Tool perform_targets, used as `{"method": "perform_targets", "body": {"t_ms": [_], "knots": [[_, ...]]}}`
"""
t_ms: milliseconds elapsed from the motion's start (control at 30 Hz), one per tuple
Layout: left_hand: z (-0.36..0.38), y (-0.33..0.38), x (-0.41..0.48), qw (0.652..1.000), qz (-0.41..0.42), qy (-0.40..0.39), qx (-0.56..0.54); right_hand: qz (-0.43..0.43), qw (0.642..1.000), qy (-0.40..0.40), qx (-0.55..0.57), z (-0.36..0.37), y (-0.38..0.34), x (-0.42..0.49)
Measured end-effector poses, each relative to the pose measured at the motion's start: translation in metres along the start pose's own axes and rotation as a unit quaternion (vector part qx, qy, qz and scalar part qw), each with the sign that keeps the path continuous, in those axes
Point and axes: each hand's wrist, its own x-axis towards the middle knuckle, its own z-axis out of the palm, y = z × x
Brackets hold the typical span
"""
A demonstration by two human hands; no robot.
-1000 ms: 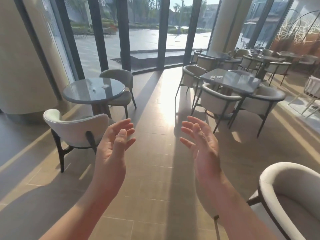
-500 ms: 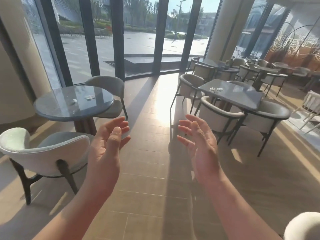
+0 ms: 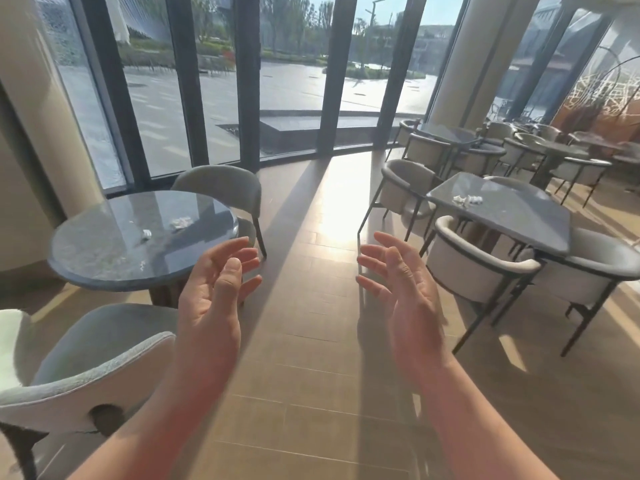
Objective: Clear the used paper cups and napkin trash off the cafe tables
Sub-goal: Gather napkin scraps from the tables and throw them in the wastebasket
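A round grey table (image 3: 90, 265) stands at the left with crumpled white napkin scraps on it: one larger wad (image 3: 180, 222), a smaller ball (image 3: 147, 233) and a tiny bit (image 3: 142, 265) near the front edge. A square grey table (image 3: 519, 216) at the right carries more crumpled napkins (image 3: 467, 199). I see no paper cups. My left hand (image 3: 214, 292) and my right hand (image 3: 405, 289) are raised in front of me, palms facing each other, fingers relaxed and empty, over the wooden floor between the two tables.
A white-backed chair (image 3: 79, 382) stands close at the lower left, a grey chair (image 3: 225, 192) behind the round table. Several armchairs (image 3: 478, 268) surround the square table, with more tables and chairs further right. Tall glass windows and a pillar (image 3: 38, 109) close the back.
I have moved forward: both tables are nearer and larger, and the white chair at the left has slid toward the lower-left corner. My hands keep the same raised, empty pose.
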Motion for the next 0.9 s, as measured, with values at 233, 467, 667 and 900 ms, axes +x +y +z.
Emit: {"method": "perform_targets", "body": {"t_ms": [233, 467, 667, 900], "knots": [[0.012, -0.046, 0.117, 1.000, 0.015, 0.007, 0.008, 0.001, 1.000, -0.005, 0.007, 0.026, 0.040, 0.115], [0.016, -0.110, 0.231, 0.997, 0.040, 0.044, 0.042, 0.016, 0.999, -0.046, 0.011, 0.057, 0.105, 0.251], [-0.003, -0.159, 0.323, 0.988, 0.042, 0.141, 0.053, 0.036, 0.992, -0.119, 0.021, 0.108, 0.157, 0.372], [-0.041, -0.195, 0.398, 0.966, 0.043, 0.240, 0.093, 0.050, 0.975, -0.213, 0.040, 0.181, 0.214, 0.460]]}}
